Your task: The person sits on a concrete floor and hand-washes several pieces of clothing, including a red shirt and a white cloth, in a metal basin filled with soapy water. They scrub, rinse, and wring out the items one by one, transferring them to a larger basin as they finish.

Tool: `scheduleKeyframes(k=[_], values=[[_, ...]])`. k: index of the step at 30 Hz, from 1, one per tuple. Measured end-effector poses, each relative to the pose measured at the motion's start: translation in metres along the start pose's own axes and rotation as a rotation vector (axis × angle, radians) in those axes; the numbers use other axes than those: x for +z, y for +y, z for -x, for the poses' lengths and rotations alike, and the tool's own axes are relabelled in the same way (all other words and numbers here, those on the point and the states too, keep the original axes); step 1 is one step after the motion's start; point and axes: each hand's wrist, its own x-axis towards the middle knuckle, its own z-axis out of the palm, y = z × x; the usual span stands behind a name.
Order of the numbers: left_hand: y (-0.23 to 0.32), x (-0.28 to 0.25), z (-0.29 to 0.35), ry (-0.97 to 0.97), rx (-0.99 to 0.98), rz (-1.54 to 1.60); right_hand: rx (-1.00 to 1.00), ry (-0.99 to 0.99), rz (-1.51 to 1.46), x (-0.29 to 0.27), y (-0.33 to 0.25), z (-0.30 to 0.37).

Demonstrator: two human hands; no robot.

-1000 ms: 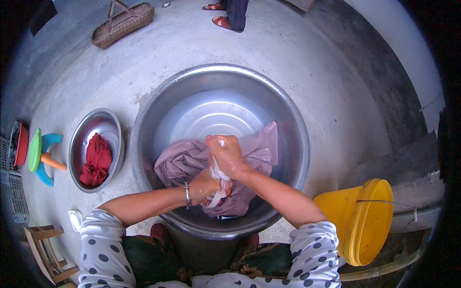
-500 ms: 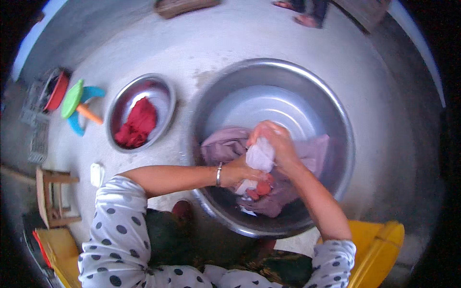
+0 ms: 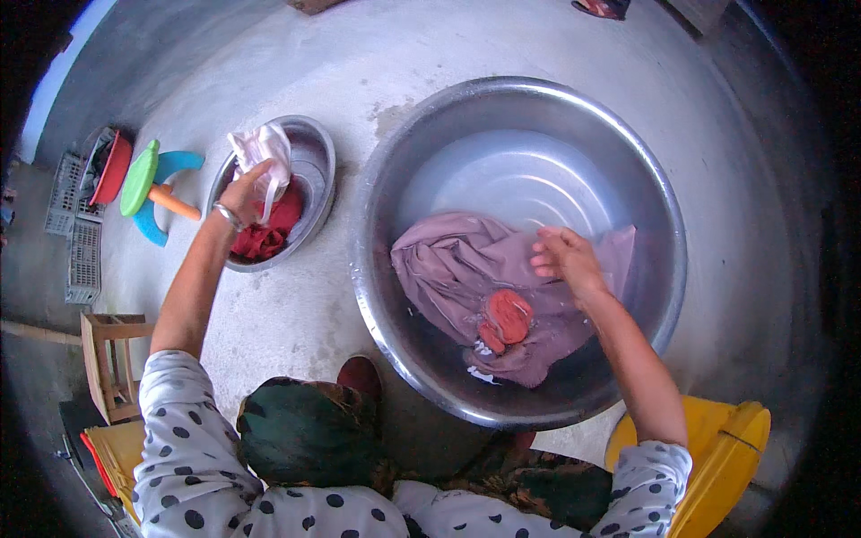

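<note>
My left hand [image 3: 239, 197] is closed on a wet, pale pinkish-white cloth [image 3: 264, 149], a strip of it dangling. It holds the cloth over a small metal basin [image 3: 325, 170], where a dark red cloth [image 3: 260, 240] lies bunched. Over the large metal basin [image 3: 369, 314] is my right hand [image 3: 570, 264], its fingers loosely bent and apart with nothing in them. Beneath it a mauve garment [image 3: 466, 260] lies spread in shallow water. A crumpled orange-red cloth [image 3: 509, 316] rests on that garment, with white suds beside it.
To the left are a green, blue and orange plastic piece [image 3: 142, 184], a red basin [image 3: 113, 169], grey crates [image 3: 83, 260] and a small wooden stool [image 3: 112, 359]. A yellow plastic object [image 3: 717, 457] stands near my right elbow. Someone's foot [image 3: 603, 7] shows at the far edge.
Both hands were together on the pale cloth over the large basin. My left hand has carried it left to the small basin; my right has let go. The orange-red cloth now lies uncovered.
</note>
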Motion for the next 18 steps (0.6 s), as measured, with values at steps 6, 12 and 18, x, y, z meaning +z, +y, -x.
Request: scheduleKeyframes(k=[6, 12, 18], values=[[-0.024, -0.033, -0.027, 0.288, 0.387, 0.092, -0.094, -0.566, 0.725, 0.017, 0.016, 0.003], [0.006, 0.141, 0.075, -0.400, 0.886, -0.338, -0.263, -0.576, 1.256, 0.035, 0.023, 0.039], [-0.068, 0.241, 0.090, -0.928, 0.803, -0.746, -0.469, -0.355, 1.104, 0.033, 0.017, 0.040]])
